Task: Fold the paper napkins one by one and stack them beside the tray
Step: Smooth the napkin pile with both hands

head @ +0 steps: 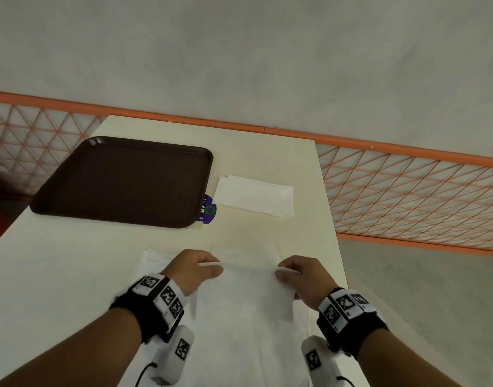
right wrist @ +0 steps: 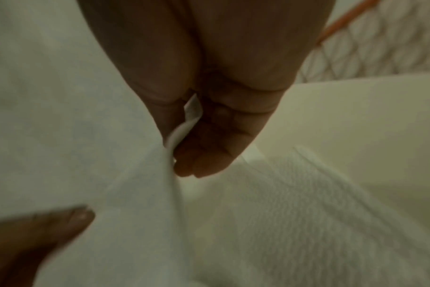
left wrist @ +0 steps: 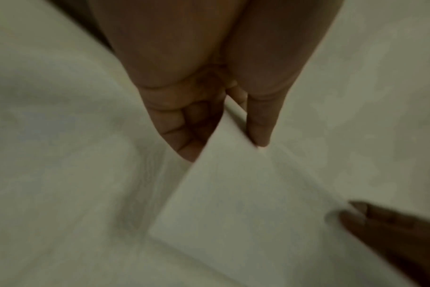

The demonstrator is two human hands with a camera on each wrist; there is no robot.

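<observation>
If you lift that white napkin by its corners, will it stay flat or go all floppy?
Probably floppy: the napkin hangs and curves between the left hand and right hand, which pinch its top corners. It looks thin and light, so a breeze might flutter it. Its edge crumples between the right fingers, so it likely creases and tears easily.

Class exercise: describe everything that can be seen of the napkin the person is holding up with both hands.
The held napkin is a thin white sheet of soft, faintly textured paper, lifted off the table and hanging toward the person. The left hand pinches its upper left corner and the right hand its upper right corner, stretching the top edge roughly level. The right wrist view shows its corner crumpled between thumb and fingers. Its lower part drapes loosely; more napkins lie beneath it.
</observation>
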